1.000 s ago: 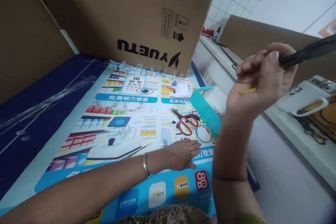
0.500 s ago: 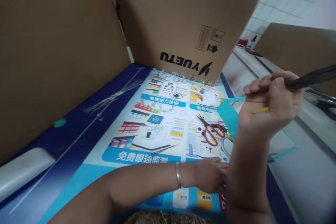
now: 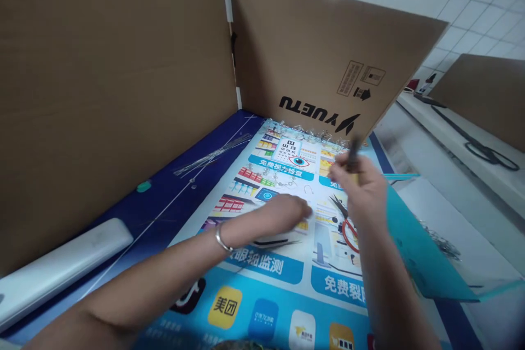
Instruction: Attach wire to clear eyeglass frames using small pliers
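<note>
My right hand [image 3: 367, 188] is wrapped round pliers with dark jaws [image 3: 353, 154] and a bit of yellow handle showing; the jaws point upward and are blurred. To its left, my left hand [image 3: 289, 213] hovers low over the printed mat [image 3: 266, 279], fingers curled together. Whatever it pinches, if anything, cannot be made out. Between the hands and below the right one lie scissors [image 3: 349, 234] with red-orange handles, partly hidden by my right arm. Above my left fingertips a small bent wire [image 3: 308, 190] rests on the mat.
Tall cardboard panels [image 3: 328, 54] wall off the back and left. Small wire pieces [image 3: 320, 135] line the back panel's foot. Thin wires [image 3: 213, 156] lie at left, near a white bar [image 3: 69, 268]. A teal-sided container [image 3: 430, 246] with a silvery wire heap [image 3: 441, 240] stands at right.
My right hand has come left and down over the mat with the pliers, which now point upward. My left hand has moved left and forward, away from my right forearm. The view has shifted.
</note>
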Tool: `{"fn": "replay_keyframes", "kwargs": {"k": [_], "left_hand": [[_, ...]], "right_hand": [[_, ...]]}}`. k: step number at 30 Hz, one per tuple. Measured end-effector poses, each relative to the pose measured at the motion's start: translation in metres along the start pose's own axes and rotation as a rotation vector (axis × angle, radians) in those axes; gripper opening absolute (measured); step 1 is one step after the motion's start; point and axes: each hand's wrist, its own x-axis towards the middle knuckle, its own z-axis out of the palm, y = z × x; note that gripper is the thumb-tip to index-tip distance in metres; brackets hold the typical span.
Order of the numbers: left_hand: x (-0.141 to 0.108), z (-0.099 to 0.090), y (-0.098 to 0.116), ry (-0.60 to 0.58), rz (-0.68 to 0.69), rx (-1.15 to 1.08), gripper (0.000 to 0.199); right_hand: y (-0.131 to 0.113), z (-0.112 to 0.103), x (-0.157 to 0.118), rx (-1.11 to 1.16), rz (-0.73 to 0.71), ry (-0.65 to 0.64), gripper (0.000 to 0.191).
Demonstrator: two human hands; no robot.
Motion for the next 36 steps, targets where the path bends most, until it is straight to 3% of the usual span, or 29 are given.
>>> {"fn": "replay_keyframes", "kwargs": {"k": [3, 7, 11, 26, 36], "left_hand": [[-0.008, -0.019, -0.04, 0.061, -0.16, 0.305, 0.02], [-0.021, -0.023, -0.075, 0.024, -0.326, 0.291, 0.022], [-0.026, -0.016, -0.088, 0.006, -0.378, 0.211, 0.021], [-0.028, 0.004, -0.085, 0.086, -0.435, 0.337, 0.019], [-0.032, 0.015, -0.085, 0.071, -0.365, 0.427, 0.023]], "right_hand": [[0.039, 0.018, -0.014, -0.17, 0.103, -0.31, 0.018], [0.088, 0.049, -0.045, -0.309, 0.109, -0.352, 0.019], [0.117, 0.068, -0.071, -0.367, 0.105, -0.337, 0.018], [0.119, 0.067, -0.082, -0.406, 0.063, -0.35, 0.018], [0.124, 0.067, -0.083, -0.394, 0.061, -0.354, 0.018]]}}
